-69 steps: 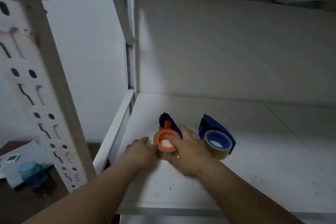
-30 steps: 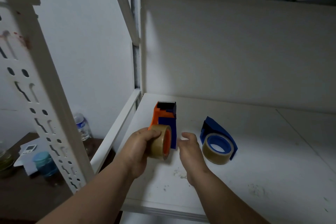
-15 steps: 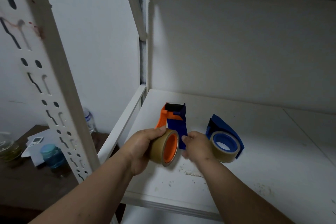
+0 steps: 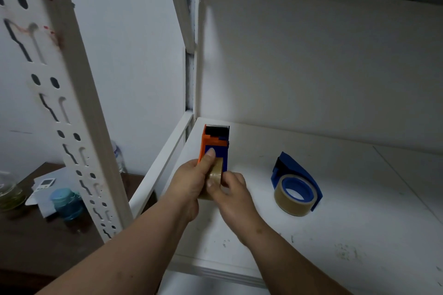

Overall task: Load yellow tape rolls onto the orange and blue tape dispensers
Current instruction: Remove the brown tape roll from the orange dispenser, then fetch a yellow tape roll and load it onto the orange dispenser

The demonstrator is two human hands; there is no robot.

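I hold an orange and blue tape dispenser (image 4: 215, 145) above the white shelf (image 4: 335, 211), its toothed black cutter pointing away from me. A yellowish tape roll (image 4: 216, 173) sits on it, mostly hidden by my fingers. My left hand (image 4: 190, 181) grips the dispenser and roll from the left, thumb on top. My right hand (image 4: 233, 195) pinches the roll's edge from the right. A second, blue dispenser (image 4: 296, 172) lies on the shelf to the right with a yellow roll (image 4: 293, 203) around its blue core.
A white perforated rack post (image 4: 69, 108) stands at the left. Beyond it a dark table carries a teal-capped bottle (image 4: 66, 201), papers and a glass jar (image 4: 8, 190). The shelf's back wall (image 4: 311, 67) is close behind the dispensers.
The orange dispenser was lifted off the shelf by my left hand and turned edge-on. My right hand has closed in from beside it and now pinches the roll.
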